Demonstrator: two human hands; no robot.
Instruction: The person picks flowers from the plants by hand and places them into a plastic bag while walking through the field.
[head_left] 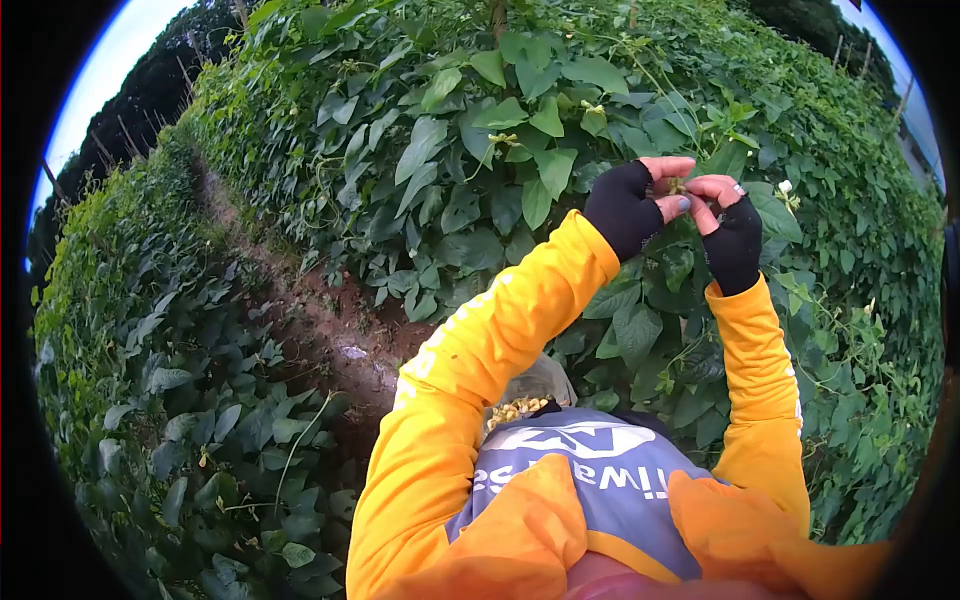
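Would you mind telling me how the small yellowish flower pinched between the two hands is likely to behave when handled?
The flower looks tiny beside the fingertips of the left hand and right hand, so it is probably very light. It seems soft and thin, so it would likely bruise or tear under a firm pinch. Its slender vine probably bends rather than resists.

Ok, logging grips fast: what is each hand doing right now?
Left hand: pinched shut on the small yellowish flower.
Right hand: pinched on the same flower.
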